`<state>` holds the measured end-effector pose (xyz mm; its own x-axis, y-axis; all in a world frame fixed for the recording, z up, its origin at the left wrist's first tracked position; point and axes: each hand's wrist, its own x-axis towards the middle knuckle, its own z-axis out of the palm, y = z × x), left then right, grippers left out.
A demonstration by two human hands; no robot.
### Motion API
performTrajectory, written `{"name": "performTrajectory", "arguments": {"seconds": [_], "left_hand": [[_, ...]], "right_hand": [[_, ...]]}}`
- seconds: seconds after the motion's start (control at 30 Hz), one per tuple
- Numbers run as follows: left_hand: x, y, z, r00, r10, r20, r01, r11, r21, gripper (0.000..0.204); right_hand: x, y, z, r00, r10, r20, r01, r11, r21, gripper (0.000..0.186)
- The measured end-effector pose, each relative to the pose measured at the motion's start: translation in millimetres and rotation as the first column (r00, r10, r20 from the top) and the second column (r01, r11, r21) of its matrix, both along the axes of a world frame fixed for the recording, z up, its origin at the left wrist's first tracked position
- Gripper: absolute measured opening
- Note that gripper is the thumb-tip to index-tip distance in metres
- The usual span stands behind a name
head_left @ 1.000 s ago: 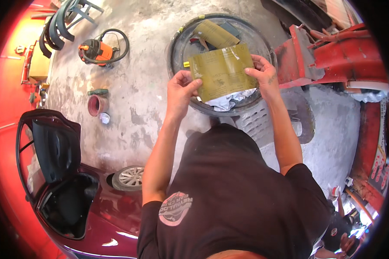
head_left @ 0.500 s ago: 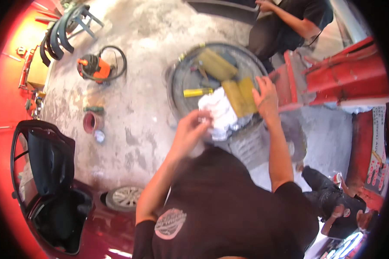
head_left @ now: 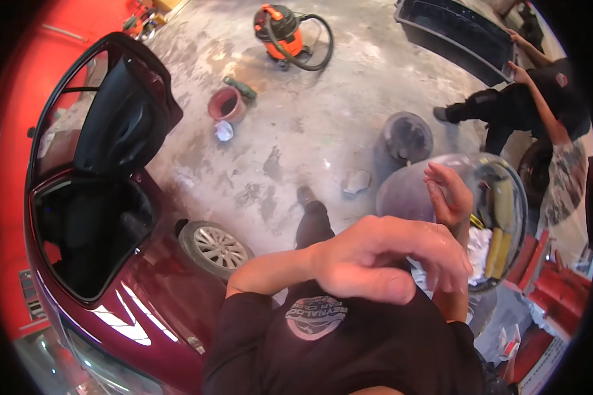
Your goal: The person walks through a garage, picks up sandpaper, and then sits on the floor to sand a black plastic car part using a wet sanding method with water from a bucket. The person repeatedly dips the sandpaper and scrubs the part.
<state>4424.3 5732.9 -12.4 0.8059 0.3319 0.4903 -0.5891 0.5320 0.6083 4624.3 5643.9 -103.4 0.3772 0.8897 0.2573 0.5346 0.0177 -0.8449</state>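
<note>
My left hand (head_left: 402,253) is raised across the front of my chest, palm down, its fingers bent loosely and its thumb apart. Nothing shows in it. Beyond it, my right hand (head_left: 449,197) is held up with loosely curled fingers, also with no object visible, over the edge of a round grey table (head_left: 405,191). On the table's right part lie a crumpled white cloth (head_left: 479,245), two long dull-yellow blocks, one farther (head_left: 503,204) and one nearer (head_left: 501,253), and a yellow-handled tool (head_left: 475,221). My left hand hides part of the table's near side.
A dark red car (head_left: 171,309) with an open door (head_left: 122,118) stands at left. On the floor are an orange-and-black shop vacuum (head_left: 286,39), a red bucket (head_left: 226,105) and a grey round container (head_left: 407,137). Another person holds a black bin (head_left: 458,39) at far right.
My view has swung left, so the table now appears farther right. Both hands have come away from the cloth and yellow blocks and are raised.
</note>
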Motion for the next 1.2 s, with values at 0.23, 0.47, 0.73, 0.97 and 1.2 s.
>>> {"name": "performTrajectory", "arguments": {"seconds": [0.23, 0.47, 0.73, 0.97, 1.2], "left_hand": [[-100.0, 130.3, 52.3, 0.933, 0.157, 0.324, -0.159, 0.987, -0.020, 0.049], [-144.9, 268.4, 79.6, 0.912, 0.262, 0.317, -0.296, 0.953, 0.063, 0.050], [-155.5, 469.1, 79.1, 0.868, 0.417, 0.271, -0.489, 0.816, 0.310, 0.051], [-145.6, 669.5, -41.9, 0.278, 0.814, -0.510, -0.847, 0.458, 0.269, 0.039], [-219.1, 571.6, -382.9, -0.363, 0.443, -0.820, -0.201, 0.822, 0.533, 0.031]], "right_hand": [[-77.6, 168.9, -16.0, 0.920, 0.095, -0.380, -0.156, 0.979, -0.133, 0.031], [-108.9, 311.4, 10.1, 0.917, 0.199, -0.345, -0.265, 0.952, -0.156, 0.031], [-81.4, 503.3, -42.3, 0.859, 0.231, -0.457, -0.333, 0.930, -0.155, 0.031], [-31.7, 711.0, -59.9, 0.817, 0.293, -0.496, -0.461, 0.850, -0.256, 0.029], [-82.3, 880.7, -69.7, 0.559, 0.505, -0.658, -0.790, 0.565, -0.238, 0.027]]}}
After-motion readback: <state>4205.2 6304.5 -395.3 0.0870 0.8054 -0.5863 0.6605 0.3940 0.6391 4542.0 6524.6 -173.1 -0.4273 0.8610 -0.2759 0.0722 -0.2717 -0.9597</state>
